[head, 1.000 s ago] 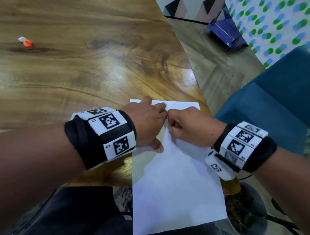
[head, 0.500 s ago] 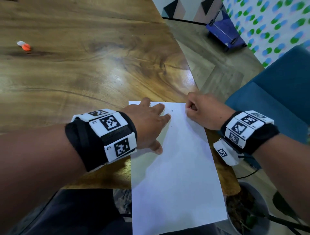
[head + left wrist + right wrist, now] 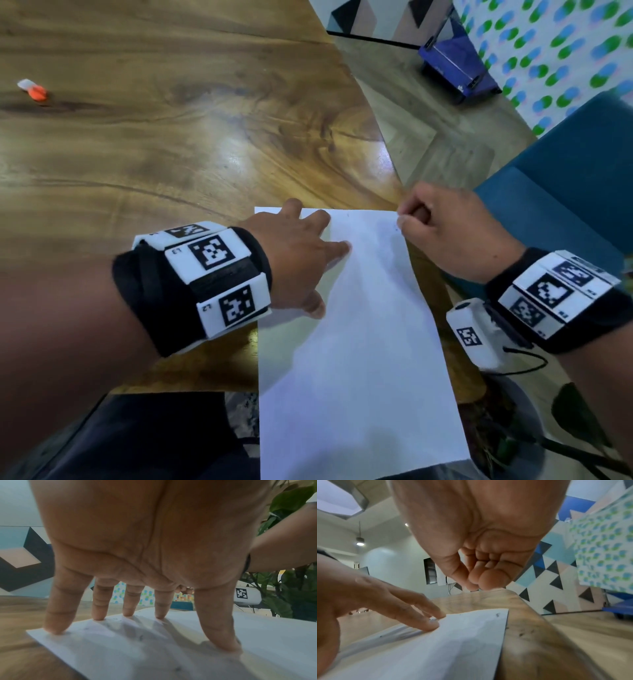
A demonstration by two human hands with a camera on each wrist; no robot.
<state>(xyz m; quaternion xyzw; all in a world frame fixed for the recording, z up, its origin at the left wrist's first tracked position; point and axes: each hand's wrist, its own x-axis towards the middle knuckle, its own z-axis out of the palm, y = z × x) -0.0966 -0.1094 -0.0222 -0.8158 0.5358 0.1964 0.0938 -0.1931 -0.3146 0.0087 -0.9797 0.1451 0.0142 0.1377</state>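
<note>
Office lounge: wooden table [image 3: 171, 154], geometric wall [image 3: 547, 581], armchair [image 3: 565, 205].

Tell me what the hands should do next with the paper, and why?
Probably move the right hand down to the near end of the paper. It looks curled and empty at the far right corner, while the left hand's straight fingers pin the far end to the table.

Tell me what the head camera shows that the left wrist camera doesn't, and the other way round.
Only the head view: a small orange-and-white object far off on the wooden table, and the white paper sheet overhanging the table's near edge. Only the left wrist view: the left hand from the palm side, its straight fingertips planted on the sheet. Both: the sheet, the table, the left hand pressing the sheet's far left part.
</note>
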